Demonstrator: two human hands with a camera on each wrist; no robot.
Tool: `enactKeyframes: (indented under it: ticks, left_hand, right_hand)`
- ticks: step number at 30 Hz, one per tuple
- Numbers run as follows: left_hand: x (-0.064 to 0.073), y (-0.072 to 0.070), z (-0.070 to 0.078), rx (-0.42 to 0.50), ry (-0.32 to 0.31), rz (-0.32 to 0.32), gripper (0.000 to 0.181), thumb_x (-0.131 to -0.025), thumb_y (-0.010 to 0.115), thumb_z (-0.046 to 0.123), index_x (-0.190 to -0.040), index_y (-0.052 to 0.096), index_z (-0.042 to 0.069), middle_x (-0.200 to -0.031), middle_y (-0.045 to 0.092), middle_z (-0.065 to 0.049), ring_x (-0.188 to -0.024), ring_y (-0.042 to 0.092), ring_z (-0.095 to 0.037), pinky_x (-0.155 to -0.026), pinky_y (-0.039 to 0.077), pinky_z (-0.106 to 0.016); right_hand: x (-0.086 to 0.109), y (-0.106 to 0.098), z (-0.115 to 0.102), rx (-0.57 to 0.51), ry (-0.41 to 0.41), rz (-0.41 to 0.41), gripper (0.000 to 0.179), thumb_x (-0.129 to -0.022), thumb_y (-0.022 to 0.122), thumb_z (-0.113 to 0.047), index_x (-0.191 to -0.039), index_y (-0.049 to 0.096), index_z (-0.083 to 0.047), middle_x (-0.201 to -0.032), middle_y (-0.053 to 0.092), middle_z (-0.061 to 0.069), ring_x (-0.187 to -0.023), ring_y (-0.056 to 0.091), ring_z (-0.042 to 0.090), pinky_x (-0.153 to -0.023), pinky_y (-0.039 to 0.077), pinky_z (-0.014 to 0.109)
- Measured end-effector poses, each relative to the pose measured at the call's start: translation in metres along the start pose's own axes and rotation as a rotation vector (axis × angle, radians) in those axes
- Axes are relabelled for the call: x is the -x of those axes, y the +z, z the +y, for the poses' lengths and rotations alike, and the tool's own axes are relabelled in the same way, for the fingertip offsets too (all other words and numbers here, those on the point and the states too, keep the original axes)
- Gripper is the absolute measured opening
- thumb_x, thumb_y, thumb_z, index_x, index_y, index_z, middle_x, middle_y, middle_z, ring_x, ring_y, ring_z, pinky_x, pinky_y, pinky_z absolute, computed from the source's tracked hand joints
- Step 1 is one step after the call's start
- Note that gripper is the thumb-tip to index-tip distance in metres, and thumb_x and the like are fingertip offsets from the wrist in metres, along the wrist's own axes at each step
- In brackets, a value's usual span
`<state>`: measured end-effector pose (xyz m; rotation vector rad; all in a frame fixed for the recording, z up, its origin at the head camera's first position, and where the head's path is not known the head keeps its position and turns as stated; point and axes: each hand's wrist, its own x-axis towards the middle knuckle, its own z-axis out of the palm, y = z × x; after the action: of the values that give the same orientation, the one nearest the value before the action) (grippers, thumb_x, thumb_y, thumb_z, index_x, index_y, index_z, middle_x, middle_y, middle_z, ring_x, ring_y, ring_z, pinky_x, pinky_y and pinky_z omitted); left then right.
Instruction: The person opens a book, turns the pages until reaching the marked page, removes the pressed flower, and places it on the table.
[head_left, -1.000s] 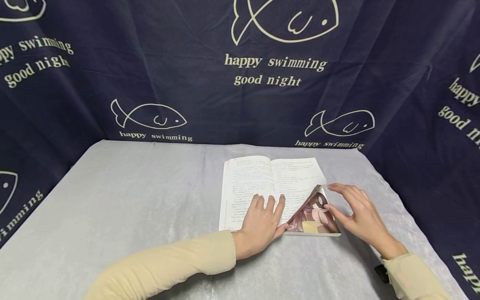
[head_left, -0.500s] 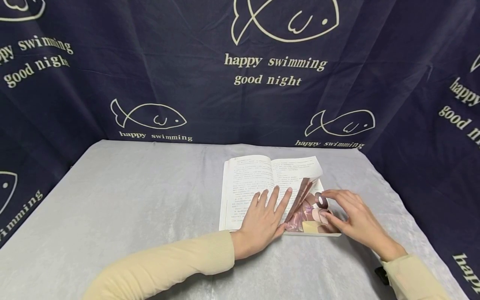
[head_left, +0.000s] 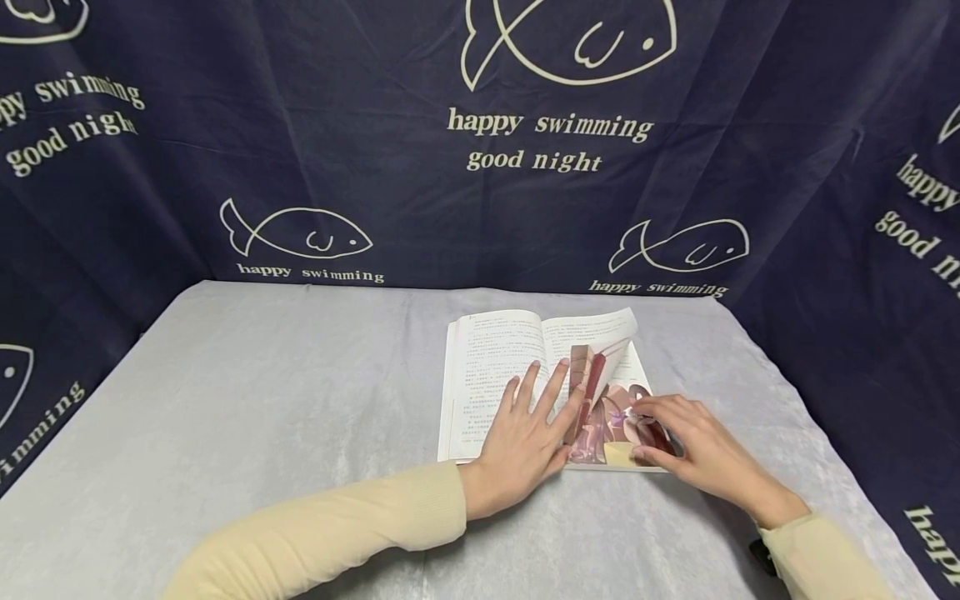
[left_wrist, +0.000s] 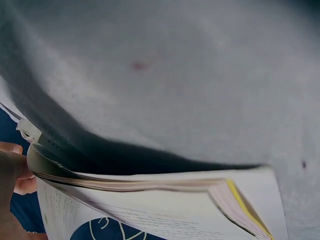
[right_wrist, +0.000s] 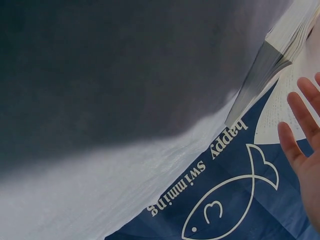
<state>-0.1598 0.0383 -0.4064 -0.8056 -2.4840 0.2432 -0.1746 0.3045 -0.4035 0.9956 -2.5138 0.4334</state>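
Observation:
An open paperback book (head_left: pixel 502 342) lies on the table, printed text on its left page. Its right-hand leaf (head_left: pixel 588 367) curls up and leftward, showing a coloured underside. Below it a pink and brown illustration (head_left: pixel 611 437) shows. My left hand (head_left: pixel 525 437) rests across the lower middle of the book with fingers spread, near the curled leaf. Over the lower right of the illustration is my right hand (head_left: pixel 701 446), fingers loosely bent and thumb apart from them. Spread fingers (right_wrist: pixel 300 115) show beside a text page in the right wrist view. In the left wrist view, the book's page edges (left_wrist: pixel 145 184) show.
A grey cloth-covered table (head_left: pixel 315 400) extends around the book. Dark blue curtains (head_left: pixel 390 158) with white fish drawings and lettering hang behind and at both sides. A small black object (head_left: pixel 763 557) sits at the right sleeve.
The leaf has peeled further left, uncovering more of the illustration. My right hand has slid left and slightly down over the book. The left hand's fingers have spread a little and reach further up.

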Motion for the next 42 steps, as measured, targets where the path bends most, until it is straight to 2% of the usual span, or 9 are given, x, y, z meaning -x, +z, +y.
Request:
enactKeyframes:
  ticks: [5, 15, 26, 32, 38, 42]
  left_hand:
    - [0.0, 0.0001, -0.0005, 0.015, 0.006, 0.019, 0.072, -0.082, 0.049, 0.057, -0.141, 0.029, 0.021, -0.153, 0.005, -0.014, -0.137, 0.012, -0.04, -0.105, 0.027, -0.047]
    - [0.001, -0.001, -0.0008, 0.017, 0.009, 0.004, 0.068, -0.084, 0.046, 0.055, -0.141, 0.03, 0.02, -0.154, -0.002, -0.012, -0.139, -0.001, -0.039, -0.109, 0.019, -0.047]
    - [0.0022, -0.0006, -0.0009, 0.004, 0.028, -0.008, 0.061, -0.086, 0.044, 0.052, -0.139, 0.034, 0.024, -0.154, 0.003, -0.01, -0.141, 0.001, -0.034, -0.11, 0.016, -0.047]
    - [0.0046, 0.0014, -0.0009, -0.006, 0.028, 0.001, 0.059, -0.087, 0.044, 0.051, -0.139, 0.035, 0.024, -0.154, 0.01, -0.009, -0.141, 0.008, -0.032, -0.109, 0.015, -0.048]
    - [0.0076, 0.0032, 0.0, -0.028, 0.023, 0.032, 0.057, -0.087, 0.044, 0.051, -0.138, 0.037, 0.026, -0.152, 0.018, -0.008, -0.138, 0.018, -0.03, -0.108, 0.017, -0.049]
    - [0.0089, 0.004, 0.0006, -0.043, 0.021, 0.022, 0.054, -0.089, 0.041, 0.05, -0.138, 0.038, 0.027, -0.151, 0.022, -0.008, -0.137, 0.02, -0.031, -0.108, 0.019, -0.048]
  right_hand:
    - [0.001, -0.0005, -0.0012, 0.012, 0.011, -0.045, 0.047, -0.065, 0.079, -0.032, -0.105, 0.063, -0.014, -0.103, 0.061, -0.005, -0.098, 0.052, 0.01, -0.083, 0.032, 0.027]
    - [0.0031, -0.0012, -0.0015, 0.028, 0.021, -0.095, 0.046, -0.065, 0.079, -0.035, -0.103, 0.063, -0.016, -0.1, 0.06, -0.009, -0.094, 0.053, 0.009, -0.08, 0.033, 0.026]
    - [0.004, -0.0009, -0.0012, 0.042, 0.015, -0.103, 0.047, -0.062, 0.079, -0.039, -0.1, 0.063, -0.017, -0.097, 0.06, -0.011, -0.09, 0.052, 0.007, -0.079, 0.033, 0.024]
    - [0.0043, -0.0026, -0.0022, 0.037, 0.017, -0.098, 0.041, -0.062, 0.08, -0.034, -0.095, 0.063, -0.018, -0.095, 0.06, -0.012, -0.089, 0.052, 0.006, -0.079, 0.032, 0.024]
    - [0.0051, -0.0021, -0.0038, 0.04, -0.005, -0.091, 0.046, -0.057, 0.082, -0.033, -0.096, 0.064, -0.016, -0.097, 0.061, -0.01, -0.092, 0.054, 0.009, -0.08, 0.033, 0.025]
    - [0.0049, -0.0023, -0.0043, 0.035, -0.011, -0.091, 0.045, -0.057, 0.082, -0.032, -0.095, 0.064, -0.016, -0.096, 0.061, -0.01, -0.092, 0.054, 0.009, -0.081, 0.032, 0.025]
